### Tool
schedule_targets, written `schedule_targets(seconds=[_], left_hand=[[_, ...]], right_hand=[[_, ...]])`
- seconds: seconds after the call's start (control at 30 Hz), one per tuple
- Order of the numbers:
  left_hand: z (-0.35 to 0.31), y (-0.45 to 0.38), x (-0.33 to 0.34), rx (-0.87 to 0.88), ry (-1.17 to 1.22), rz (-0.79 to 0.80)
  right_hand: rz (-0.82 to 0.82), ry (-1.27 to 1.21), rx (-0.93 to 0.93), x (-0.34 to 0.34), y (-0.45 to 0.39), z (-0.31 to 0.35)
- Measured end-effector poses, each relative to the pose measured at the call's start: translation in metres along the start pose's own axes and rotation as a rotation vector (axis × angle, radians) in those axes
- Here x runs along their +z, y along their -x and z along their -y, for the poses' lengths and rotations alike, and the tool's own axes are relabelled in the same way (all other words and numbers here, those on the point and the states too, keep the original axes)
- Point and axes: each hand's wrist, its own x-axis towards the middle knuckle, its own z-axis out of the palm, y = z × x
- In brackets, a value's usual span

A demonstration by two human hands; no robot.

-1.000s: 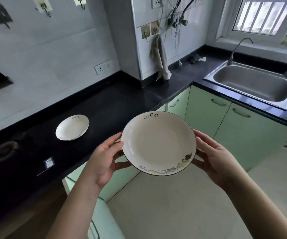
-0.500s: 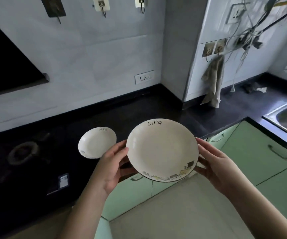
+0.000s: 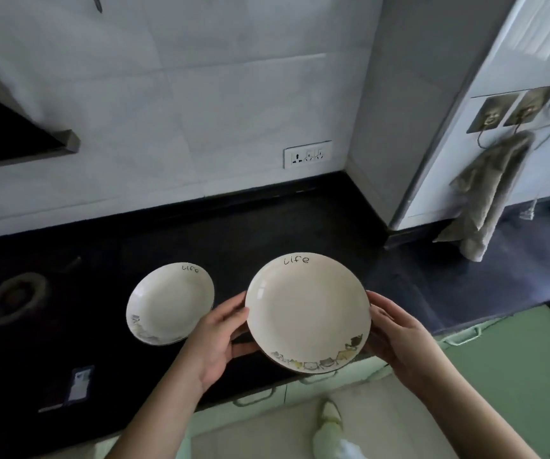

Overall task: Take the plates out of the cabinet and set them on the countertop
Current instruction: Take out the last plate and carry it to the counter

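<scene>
Left hand point(image 3: 218, 339) and right hand point(image 3: 399, 339) apart, each curled round one side of the rim of a cream plate point(image 3: 307, 313), held level over the front edge of the black bench point(image 3: 267, 226). Second plate point(image 3: 170, 303) flat on the bench just left of the held one, close beside the left hand. Undersides of the fingers hidden beneath the held plate; forearms cut off at the bottom edge; dark ring point(image 3: 15, 298) at far left hard to make out.

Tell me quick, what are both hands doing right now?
Left hand: holding the left rim of the plate.
Right hand: holding the same plate's right rim.
</scene>
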Motion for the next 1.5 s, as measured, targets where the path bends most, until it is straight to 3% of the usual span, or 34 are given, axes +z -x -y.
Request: schedule_targets(seconds=[0.37, 0.6, 1.0, 1.5], left_hand=[[0.034, -0.097, 0.044, -0.114, 0.094, -0.322], [0.039, -0.132, 0.050, -0.169, 0.056, -0.422], [0.035, -0.183, 0.044, -0.250, -0.003, -0.468], [0.042, -0.190, 0.040, -0.307, -0.003, -0.434]], right_hand=[[0.023, 0.095, 0.206, -0.045, -0.141, 0.004], [0.020, 0.147, 0.234, -0.039, -0.189, -0.008], [-0.041, 0.195, 0.265, -0.030, -0.229, -0.012], [-0.081, 0.198, 0.297, -0.036, -0.234, -0.023]])
